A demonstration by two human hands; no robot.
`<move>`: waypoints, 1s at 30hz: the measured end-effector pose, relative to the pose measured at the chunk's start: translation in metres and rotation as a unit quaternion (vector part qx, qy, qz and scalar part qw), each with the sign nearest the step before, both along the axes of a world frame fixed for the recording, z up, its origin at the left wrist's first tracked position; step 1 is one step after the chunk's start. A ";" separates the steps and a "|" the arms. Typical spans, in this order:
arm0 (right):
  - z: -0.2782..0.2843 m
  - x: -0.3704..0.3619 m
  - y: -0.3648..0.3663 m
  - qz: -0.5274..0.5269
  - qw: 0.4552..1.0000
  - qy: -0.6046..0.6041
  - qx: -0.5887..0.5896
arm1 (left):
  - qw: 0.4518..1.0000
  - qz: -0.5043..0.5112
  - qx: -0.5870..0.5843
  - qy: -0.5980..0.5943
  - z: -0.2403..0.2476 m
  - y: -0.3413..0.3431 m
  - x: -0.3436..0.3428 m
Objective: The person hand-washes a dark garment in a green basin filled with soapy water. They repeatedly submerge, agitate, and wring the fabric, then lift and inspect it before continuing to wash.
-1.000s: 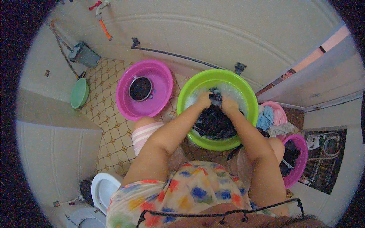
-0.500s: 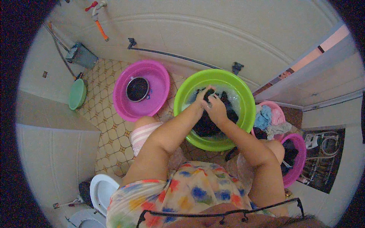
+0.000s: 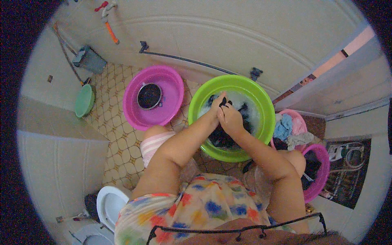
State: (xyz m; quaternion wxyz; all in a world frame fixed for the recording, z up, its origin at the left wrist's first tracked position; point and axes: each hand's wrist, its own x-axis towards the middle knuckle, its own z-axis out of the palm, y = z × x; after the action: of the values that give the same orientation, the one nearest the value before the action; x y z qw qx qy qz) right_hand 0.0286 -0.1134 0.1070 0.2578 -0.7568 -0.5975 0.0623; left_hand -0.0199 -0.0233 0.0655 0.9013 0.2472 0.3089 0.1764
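Note:
A large lime-green basin (image 3: 267, 122) holds sudsy water (image 3: 255, 100) with black wet cloth (image 3: 223, 139) lying in it. Over the basin my two hands are pressed together around a bunched piece of black cloth (image 3: 225, 101). My left hand (image 3: 216, 107) lies along its left side, fingers pointing away from me. My right hand (image 3: 231, 121) is closed over the cloth from the right. Only a small dark bit shows between the fingers; whether it joins the cloth in the water I cannot tell.
Left of it stands a pink basin (image 3: 174, 104) with a round dark-meshed strainer (image 3: 149, 96). At right, a pink tub (image 3: 301, 122) holds blue cloth (image 3: 284, 125) and other laundry, beside a magenta basin (image 3: 324, 163) of dark clothes. A grey pipe (image 3: 183, 59) runs along the wall.
My right hand has closed further over the black cloth and pressed nearer my left hand. Less cloth shows between them. The basins keep their places.

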 end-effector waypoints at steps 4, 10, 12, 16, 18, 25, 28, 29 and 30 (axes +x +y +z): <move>-0.021 0.030 0.006 -0.031 0.991 -0.071 -0.109 | 0.999 0.034 -0.013 0.014 -0.010 -0.013 0.013; -0.051 0.062 0.013 -0.185 0.980 0.074 0.005 | 0.990 0.082 0.082 0.075 -0.021 -0.008 0.025; -0.054 0.060 0.013 -0.198 0.977 0.082 0.014 | 0.944 0.085 0.271 0.167 -0.071 0.015 0.027; -0.038 0.057 0.008 -0.215 0.938 0.189 -0.195 | 0.962 0.024 0.220 0.159 -0.084 0.018 0.022; -0.048 0.059 0.011 -0.210 0.935 0.175 -0.228 | 0.951 0.033 0.265 0.158 -0.133 0.028 0.023; -0.088 0.065 0.015 -0.202 0.953 0.217 -0.059 | 0.986 0.086 0.076 0.119 -0.046 -0.002 0.033; -0.060 0.034 0.017 -0.109 0.977 0.183 0.026 | 0.998 0.026 0.032 -0.055 -0.025 0.007 0.012; -0.047 0.024 0.014 -0.078 0.981 0.178 0.020 | 0.998 0.024 0.052 -0.010 -0.022 0.010 0.011; -0.029 0.015 0.007 -0.052 0.984 0.169 0.015 | 0.997 0.016 0.070 0.031 -0.017 0.012 0.012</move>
State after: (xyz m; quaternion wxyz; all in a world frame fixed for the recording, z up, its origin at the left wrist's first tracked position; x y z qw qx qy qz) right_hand 0.0437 -0.1062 0.0782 0.3689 -0.7615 -0.5062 0.1668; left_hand -0.0082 -0.0118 0.0481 0.8688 0.3097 0.3281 0.2043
